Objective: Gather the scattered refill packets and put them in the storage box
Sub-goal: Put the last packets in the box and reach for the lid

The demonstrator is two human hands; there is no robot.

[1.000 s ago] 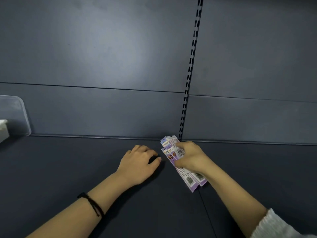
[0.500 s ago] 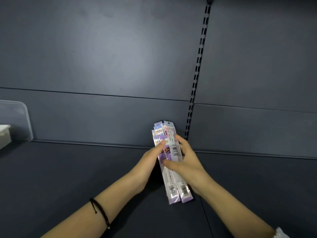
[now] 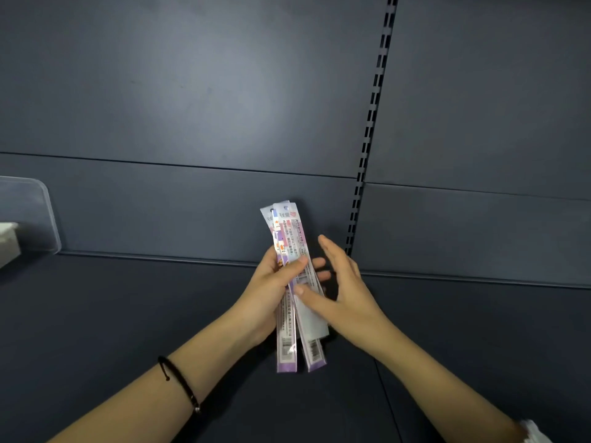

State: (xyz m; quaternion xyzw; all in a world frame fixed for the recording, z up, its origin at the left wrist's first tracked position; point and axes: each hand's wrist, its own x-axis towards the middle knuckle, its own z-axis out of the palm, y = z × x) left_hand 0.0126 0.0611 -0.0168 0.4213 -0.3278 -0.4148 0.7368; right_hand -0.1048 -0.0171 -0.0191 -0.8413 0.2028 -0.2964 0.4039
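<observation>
— Well, why are the refill packets (image 3: 286,231) held upright like that?
— They are gripped mid-length by the left hand (image 3: 271,289), thumb laid across the front, probably so the bundle can be squared. The right hand (image 3: 345,295) is opened just beside it, thumb touching the front, nothing grasped.
— And how do they look?
— Long, narrow purple-and-white sleeves, barcodes low, slightly fanned. A clear plastic wall (image 3: 32,212), perhaps the storage box, is seen far left of the left hand.

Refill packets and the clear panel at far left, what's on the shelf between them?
Nothing. In the head view, the dark shelf is bare between the refill packets, held in the left hand, and the clear panel.
</observation>
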